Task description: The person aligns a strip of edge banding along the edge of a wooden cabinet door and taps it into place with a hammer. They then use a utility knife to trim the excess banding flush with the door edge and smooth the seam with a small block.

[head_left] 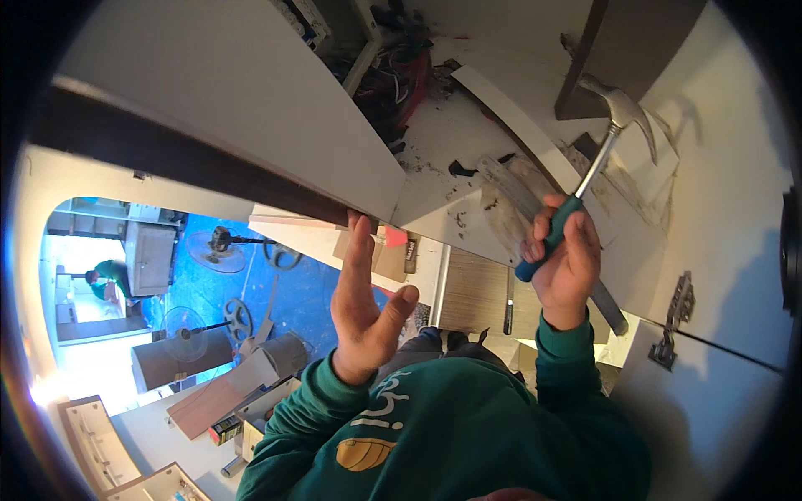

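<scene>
My right hand [575, 269] is wrapped round the dark green grip of a claw hammer [596, 170], its metal head raised toward the upper right. My left hand [361, 309] holds nothing; its fingers stretch upward and the thumb stands apart. Those fingertips meet the dark lower edge of a large white panel [251, 100], apparently touching it. Beneath the hammer lies a dusty white cabinet surface [455, 196] strewn with dark crumbs and scraps. A long curved white strip [518, 125] and a grey bar [511, 185] rest there.
Bundled wires [405, 71] fill the far corner. A dark brown board [622, 54] stands at the upper right, and a metal hinge [675, 321] sticks out at right. Lower left, past the opening, are fans [219, 246], a blue floor [188, 288], open drawers [159, 484] and another person [109, 277].
</scene>
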`<state>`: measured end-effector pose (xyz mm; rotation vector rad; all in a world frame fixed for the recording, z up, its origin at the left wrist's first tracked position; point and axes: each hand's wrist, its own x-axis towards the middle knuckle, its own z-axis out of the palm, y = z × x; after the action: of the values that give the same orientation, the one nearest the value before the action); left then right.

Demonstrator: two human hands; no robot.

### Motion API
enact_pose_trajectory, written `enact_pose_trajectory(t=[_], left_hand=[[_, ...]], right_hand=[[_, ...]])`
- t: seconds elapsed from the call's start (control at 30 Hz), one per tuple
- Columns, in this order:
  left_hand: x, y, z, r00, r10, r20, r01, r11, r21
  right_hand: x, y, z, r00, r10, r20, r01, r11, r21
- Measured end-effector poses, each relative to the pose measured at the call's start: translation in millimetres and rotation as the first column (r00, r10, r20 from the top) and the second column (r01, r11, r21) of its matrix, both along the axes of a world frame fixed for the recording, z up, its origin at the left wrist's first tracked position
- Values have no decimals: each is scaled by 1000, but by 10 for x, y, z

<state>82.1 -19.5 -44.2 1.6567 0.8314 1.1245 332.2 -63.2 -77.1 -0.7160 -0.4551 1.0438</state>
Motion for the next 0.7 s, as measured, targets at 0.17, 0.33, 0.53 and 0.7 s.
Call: enact_pose_trajectory(t=[0.17, 0.33, 0.53, 0.7], left_hand=[[-351, -95, -144, 997, -9, -83, 13, 999, 49], [-791, -384, -795, 935, -101, -339, 42, 983, -178], [-1985, -1238, -2650, 683, -164, -712, -165, 915, -369], [-3184, -2037, -3705, 404, -283, -870, -207, 898, -388]], right_hand=[[-80, -27, 356, 931, -57, 360, 138, 969, -203], [342, -100, 384, 234, 76, 969, 429, 887, -173], [381, 118, 352, -25, 212, 977, 543, 823, -165], [558, 256, 208, -132, 262, 956, 549, 822, -150]])
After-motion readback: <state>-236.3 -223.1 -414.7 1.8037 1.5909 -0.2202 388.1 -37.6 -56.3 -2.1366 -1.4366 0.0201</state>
